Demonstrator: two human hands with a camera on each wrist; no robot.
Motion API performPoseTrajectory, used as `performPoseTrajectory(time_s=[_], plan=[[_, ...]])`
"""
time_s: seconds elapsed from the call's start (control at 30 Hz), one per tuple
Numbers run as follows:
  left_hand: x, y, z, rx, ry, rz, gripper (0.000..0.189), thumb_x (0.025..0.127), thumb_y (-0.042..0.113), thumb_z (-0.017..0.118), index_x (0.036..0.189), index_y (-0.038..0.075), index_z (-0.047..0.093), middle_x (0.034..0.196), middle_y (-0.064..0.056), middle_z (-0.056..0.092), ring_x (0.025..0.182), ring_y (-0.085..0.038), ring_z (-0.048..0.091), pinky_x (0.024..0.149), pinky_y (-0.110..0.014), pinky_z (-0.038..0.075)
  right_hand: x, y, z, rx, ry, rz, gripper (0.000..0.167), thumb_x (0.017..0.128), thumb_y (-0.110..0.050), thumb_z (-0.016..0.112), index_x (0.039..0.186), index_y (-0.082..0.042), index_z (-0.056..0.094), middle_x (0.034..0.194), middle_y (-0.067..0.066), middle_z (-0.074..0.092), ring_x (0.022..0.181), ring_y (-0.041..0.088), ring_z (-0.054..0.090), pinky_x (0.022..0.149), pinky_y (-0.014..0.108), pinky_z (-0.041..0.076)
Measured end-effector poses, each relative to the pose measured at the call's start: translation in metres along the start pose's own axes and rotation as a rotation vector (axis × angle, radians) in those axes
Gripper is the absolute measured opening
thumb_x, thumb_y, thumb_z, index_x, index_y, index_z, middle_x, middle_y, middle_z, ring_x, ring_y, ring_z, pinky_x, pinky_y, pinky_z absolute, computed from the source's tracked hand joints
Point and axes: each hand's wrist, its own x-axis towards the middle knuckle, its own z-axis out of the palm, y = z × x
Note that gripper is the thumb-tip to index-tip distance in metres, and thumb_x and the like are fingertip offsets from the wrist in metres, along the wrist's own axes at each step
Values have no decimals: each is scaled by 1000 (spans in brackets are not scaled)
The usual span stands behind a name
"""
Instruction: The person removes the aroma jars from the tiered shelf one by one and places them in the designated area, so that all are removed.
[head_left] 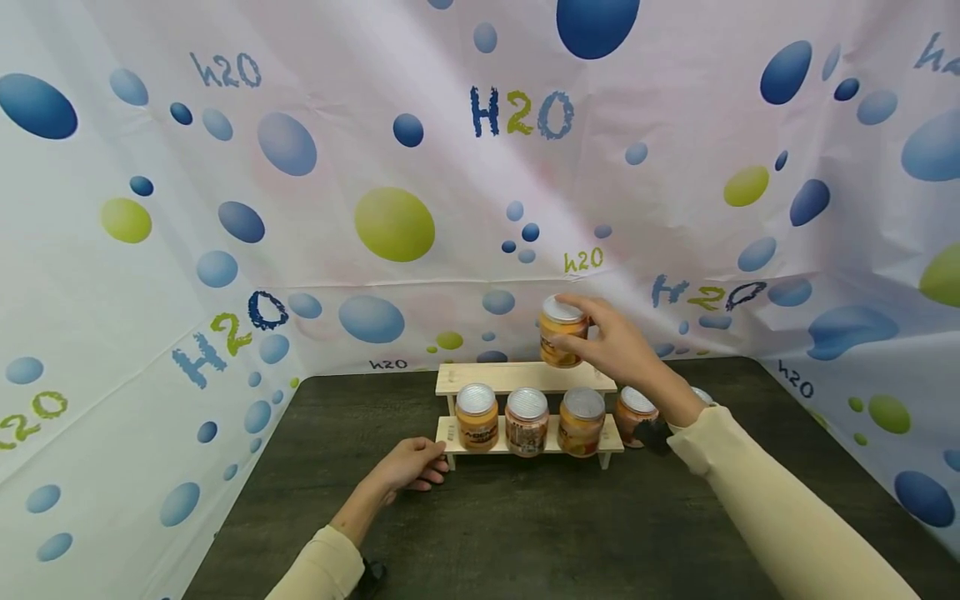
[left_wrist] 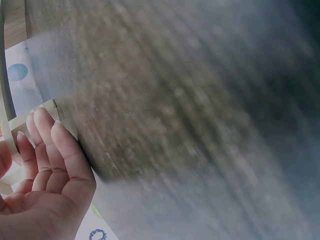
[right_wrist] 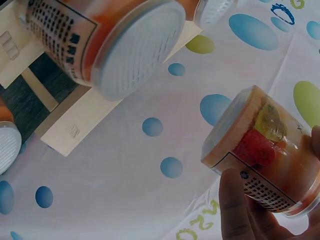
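My right hand grips an orange jar with a silvery lid, thumb and fingers around its side. It is held upright over the right part of the upper board of a two-step wooden rack. In the right wrist view, the held jar shows a fruit picture and a printed label panel. My left hand pinches the left end of the rack's lower board. In the left wrist view, its fingers lie against the wood, with the thumb partly cut off at the frame's edge.
Three similar jars stand in a row on the lower board, the middle one among them. Right of the rack, another jar stands on the dark table, beside a lid partly hidden by my right wrist. A printed sheet hangs behind.
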Motion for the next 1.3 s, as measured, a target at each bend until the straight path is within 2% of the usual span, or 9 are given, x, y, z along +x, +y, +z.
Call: performPoseTrajectory(time_s=[0.07,0.3,0.4,1.1,1.3], plan=[[0,0,0,2,2,0,37,106,37,50,108,3,64,96,-7,69,77,-14,67,68,-32,59,-2,2,-2,15,-5,-6,65,96,-44,67,153,-26,41,135,14,50,100,28,52,64,34,50],[-1,-1,-1,-1,-7,9,37,106,36,50,108,2,63,96,-7,69,77,-14,67,69,-33,59,-9,7,-8,20,6,-7,65,96,-45,66,153,-25,42,139,14,49,108,28,51,79,40,46],[-1,-2,-1,0,-8,10,37,106,36,49,108,2,63,96,-7,69,77,-14,67,70,-33,59,-10,8,-10,4,17,-11,66,95,-47,67,153,-25,42,140,12,50,109,27,52,80,41,47],[-2,1,-1,10,-8,19,38,107,36,48,110,1,63,98,-7,69,79,-16,67,71,-34,59,-33,21,-30,-44,47,-18,65,96,-43,67,153,-22,42,128,11,56,101,24,53,77,39,45],[-2,0,0,9,-7,21,38,107,37,49,108,2,63,97,-7,69,79,-15,67,70,-34,58,-45,30,-31,-45,58,-16,65,97,-42,67,153,-20,42,134,12,55,103,25,53,76,39,44]])
